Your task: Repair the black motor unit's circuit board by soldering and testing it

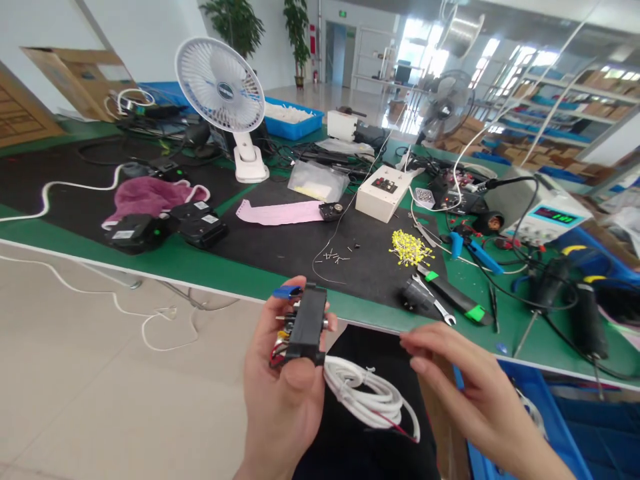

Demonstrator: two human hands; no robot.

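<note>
"Black module (309,321): where is it, and what has hold of it?"

"It rests in the left hand (283,393), just short of the edge of the green surface (353,312). The thumb lies across its near end while the fingers wrap around behind it, a firm grip."

"Why that way?"

"Probably to leave its left side uncovered. Wires (277,351) show there, and a blue piece (287,292) juts out near the fingertip at the top."

"What about the white cable (370,395)?"

"It hangs in a coil just right of the left hand, over the lap (340,430). It seems to meet the module's near end. I'd guess the coiling stops it tangling."

"And the right hand (473,383)?"

"Well apart from the module, thumb and fingers loosely parted, nothing visible between them. One hand seems enough to bear the module, which leaves this one free."

"Why the clutter ahead?"

"Easy reach, I'd say. Beyond the right hand a wrench (434,300) lies beside a green-and-black knife (456,297), with yellow-tipped pieces (410,248) heaped farther off. Loose pins (331,256) lie ahead of the left hand, on a dark mat (280,250) that likely protects the surface."
</note>
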